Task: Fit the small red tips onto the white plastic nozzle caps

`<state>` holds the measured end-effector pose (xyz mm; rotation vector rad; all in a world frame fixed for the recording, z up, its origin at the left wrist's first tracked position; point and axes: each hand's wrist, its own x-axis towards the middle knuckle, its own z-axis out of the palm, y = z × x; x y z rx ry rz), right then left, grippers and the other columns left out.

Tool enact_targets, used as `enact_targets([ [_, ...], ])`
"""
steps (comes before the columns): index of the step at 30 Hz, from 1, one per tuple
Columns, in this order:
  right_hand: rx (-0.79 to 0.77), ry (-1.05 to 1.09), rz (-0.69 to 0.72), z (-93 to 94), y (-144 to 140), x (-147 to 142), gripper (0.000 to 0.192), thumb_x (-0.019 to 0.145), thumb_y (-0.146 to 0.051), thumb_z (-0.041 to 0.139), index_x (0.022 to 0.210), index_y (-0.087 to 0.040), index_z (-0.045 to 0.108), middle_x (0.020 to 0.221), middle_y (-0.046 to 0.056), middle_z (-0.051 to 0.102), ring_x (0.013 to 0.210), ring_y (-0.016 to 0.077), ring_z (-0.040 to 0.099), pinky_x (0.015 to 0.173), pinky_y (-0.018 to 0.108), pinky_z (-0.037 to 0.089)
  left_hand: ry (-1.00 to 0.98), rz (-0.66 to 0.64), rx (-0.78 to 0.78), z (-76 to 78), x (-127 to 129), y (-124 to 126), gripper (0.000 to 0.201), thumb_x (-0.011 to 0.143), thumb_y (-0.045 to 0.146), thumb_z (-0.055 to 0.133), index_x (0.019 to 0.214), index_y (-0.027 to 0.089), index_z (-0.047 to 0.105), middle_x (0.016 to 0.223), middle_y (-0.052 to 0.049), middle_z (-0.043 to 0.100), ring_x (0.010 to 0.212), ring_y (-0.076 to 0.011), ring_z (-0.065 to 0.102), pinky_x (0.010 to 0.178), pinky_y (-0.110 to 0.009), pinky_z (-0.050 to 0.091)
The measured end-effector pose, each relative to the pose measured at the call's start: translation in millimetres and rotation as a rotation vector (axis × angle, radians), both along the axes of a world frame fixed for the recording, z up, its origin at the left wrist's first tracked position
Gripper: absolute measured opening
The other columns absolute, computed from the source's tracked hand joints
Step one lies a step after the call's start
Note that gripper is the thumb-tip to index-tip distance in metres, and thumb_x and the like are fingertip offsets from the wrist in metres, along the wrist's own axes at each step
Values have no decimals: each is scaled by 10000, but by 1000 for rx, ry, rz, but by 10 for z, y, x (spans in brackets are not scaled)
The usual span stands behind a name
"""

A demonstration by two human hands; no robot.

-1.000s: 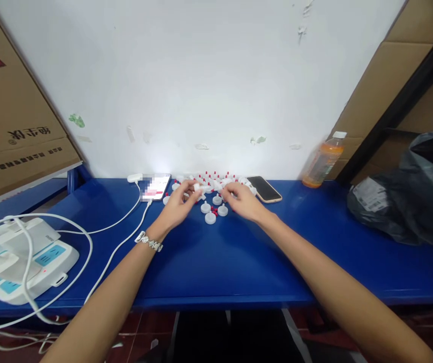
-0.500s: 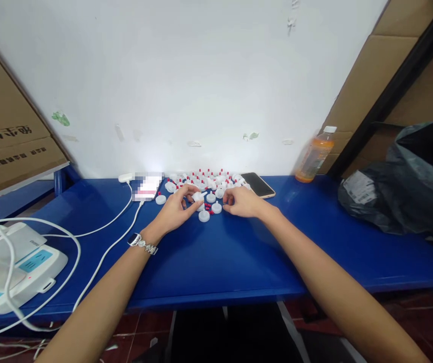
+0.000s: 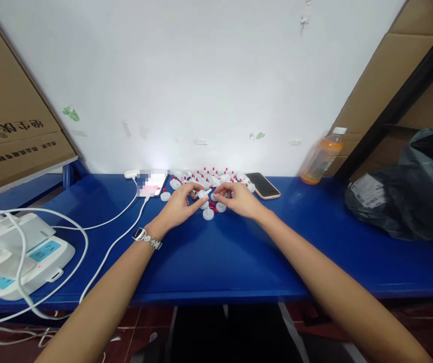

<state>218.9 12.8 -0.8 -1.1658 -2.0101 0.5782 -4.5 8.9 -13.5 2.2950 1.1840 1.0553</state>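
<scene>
Head view, the only one: left hand (image 3: 176,208) pinches a small white cap (image 3: 202,194) between thumb and fingertips, just above the blue table (image 3: 239,252). Right hand (image 3: 241,199) is curled close beside it, fingertips almost meeting the left's; whether it grips a piece of its own I cannot tell (too small, fingers cover it).

The held cap sits right at the near edge of the pile of white caps with red tips (image 3: 210,179) by the wall. Loose white discs (image 3: 208,214) and tiny red bits (image 3: 212,204) lie directly under the hands.

Risks, as I judge them: parts are small and smooth, so a slipped pinch could drop the cap into the pile. A wrist sweep could scatter the red bits.

Around: lit phone (image 3: 151,182) on a white cable (image 3: 118,237) to the left, dark phone (image 3: 263,185) just right of the pile, orange drink bottle (image 3: 322,156) further right, power strip (image 3: 15,254) far left, black bag (image 3: 409,196) far right. Nothing blocks the hands; both phones crowd the pile's flanks.
</scene>
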Motion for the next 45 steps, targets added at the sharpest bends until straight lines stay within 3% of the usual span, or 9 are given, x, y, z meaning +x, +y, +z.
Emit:
enact_targets([
  [8,10,173,76,-23,-15,-109,249,870,-386,606,932,-158,684,802,26,695,660,128,552,628,255,421,-10,-22,61,-52,85,11,323,929,458,583,1148,225,630,1112,-70,672,940,-207,615,803,-351,501],
  [12,51,182,-14,1,144,-159,195,854,-334,615,883,-157,691,797,36,707,698,144,590,668,267,440,0,19,94,-84,48,39,348,925,441,590,1199,228,602,1159,-76,668,972,-218,617,827,-367,505],
  [18,151,-225,-46,38,482,-237,146,853,-241,596,865,-196,735,886,41,748,817,188,624,801,328,419,171,-27,57,-79,-94,87,200,945,326,535,1025,223,687,1040,-74,707,969,-241,616,839,-400,503],
  [22,177,-447,-21,39,517,-306,153,863,-266,602,856,-212,745,881,52,749,968,246,618,936,413,347,194,-49,46,-65,-126,106,191,930,316,547,939,226,716,943,-67,717,888,-232,621,816,-403,504],
  [30,120,-494,16,77,536,-368,175,863,-260,598,862,-207,764,882,51,759,918,234,637,918,402,318,190,182,94,-153,-264,215,151,902,308,591,980,189,643,1021,-92,645,929,-238,609,825,-401,511],
  [37,110,-518,8,48,564,-415,170,845,-253,593,849,-206,756,895,50,752,916,238,634,943,428,302,314,300,61,-215,-139,170,141,881,263,634,974,159,655,1019,-123,596,1002,-300,570,866,-447,496],
  [40,118,-504,-15,39,512,-402,204,839,-299,609,970,-213,740,891,56,738,961,262,613,941,434,309,323,298,70,-222,-120,187,86,899,239,604,910,165,648,989,-118,582,988,-299,570,843,-437,497],
  [45,245,-441,23,36,382,-395,380,824,-362,647,1183,-238,658,1095,94,687,1090,296,561,954,446,301,249,229,105,-143,-136,174,69,920,241,579,929,186,620,951,-94,608,923,-268,593,796,-403,494],
])
